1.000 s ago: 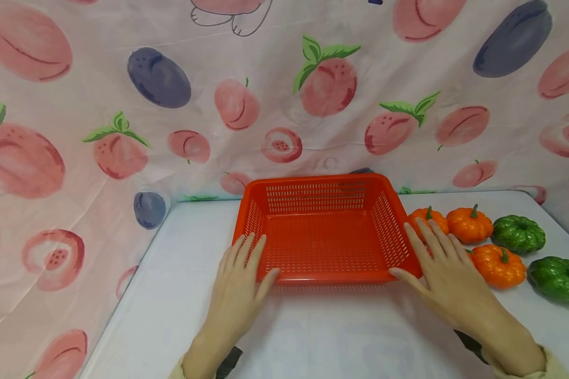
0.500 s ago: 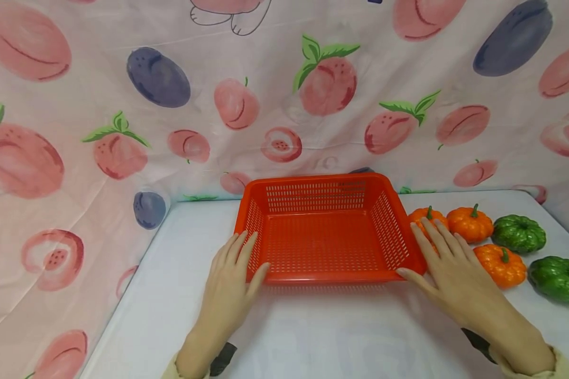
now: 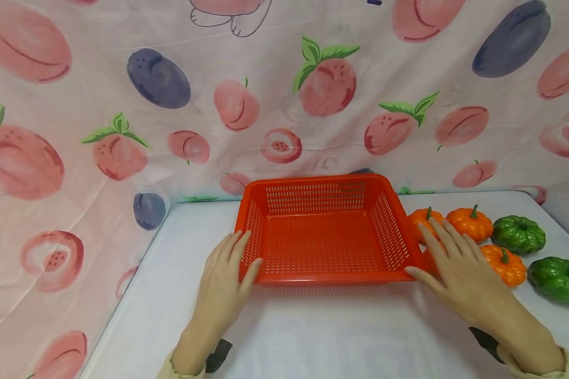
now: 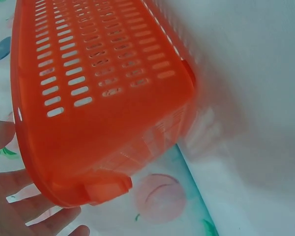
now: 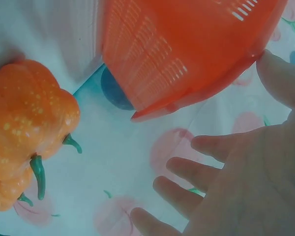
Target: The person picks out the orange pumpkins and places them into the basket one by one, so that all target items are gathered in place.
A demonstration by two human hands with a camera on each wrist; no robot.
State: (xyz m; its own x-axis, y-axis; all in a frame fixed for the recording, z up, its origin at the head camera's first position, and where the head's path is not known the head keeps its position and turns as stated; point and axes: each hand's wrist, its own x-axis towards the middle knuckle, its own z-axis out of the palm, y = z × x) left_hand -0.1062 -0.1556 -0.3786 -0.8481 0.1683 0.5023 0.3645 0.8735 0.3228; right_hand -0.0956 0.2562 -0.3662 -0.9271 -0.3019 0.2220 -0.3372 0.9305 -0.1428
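Observation:
A red plastic basket (image 3: 320, 242) with slotted walls stands on the white table, its inside bare. My left hand (image 3: 220, 287) is at its front left corner, fingers straight and thumb spread. In the left wrist view, the thumb (image 4: 1, 133) is right at the basket's rim, and the fingers overlap the rim's edge. At the front right corner is my right hand (image 3: 469, 279), fingers extended and spread. The right wrist view shows its thumb tip (image 5: 273, 73) at the rim, while the other fingers (image 5: 201, 172) stand apart from the basket.
Right of the basket lie orange pumpkins (image 3: 471, 223) and green pumpkins (image 3: 519, 234), some partly hidden behind my right hand. A fruit-printed cloth (image 3: 194, 52) hangs behind the white table (image 3: 322, 331) and along its left side.
My hands have drifted apart: the left one further left, the right one further right, over the nearest pumpkins. The basket has stayed nearly in place.

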